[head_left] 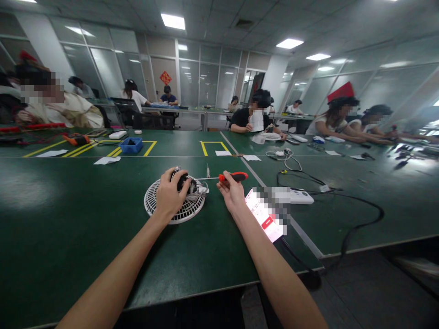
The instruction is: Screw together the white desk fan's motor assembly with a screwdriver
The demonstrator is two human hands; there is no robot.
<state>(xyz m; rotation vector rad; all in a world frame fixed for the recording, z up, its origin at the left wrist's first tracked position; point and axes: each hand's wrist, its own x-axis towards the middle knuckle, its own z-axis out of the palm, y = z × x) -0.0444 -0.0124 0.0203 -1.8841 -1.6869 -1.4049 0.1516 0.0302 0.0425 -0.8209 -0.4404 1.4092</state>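
Observation:
A round white fan grille (187, 214) lies on the green table, with a dark motor (179, 179) and a bundle of pale wires (196, 191) on top of it. My left hand (170, 192) wraps round the motor from the left, its fingers curled over it. In my right hand (232, 191) is a red and black screwdriver (236, 177), held by the handle. Its thin shaft points left and reaches the motor area; the exact contact of its tip is too small to tell.
Right of my right hand lie a lit phone (265, 219) and a white power strip (302, 197) with black cables (368, 204). Farther back stand a blue tray (131, 145) and paper slips (107, 160). Several people sit around the tables, one across with another white grille (270, 136).

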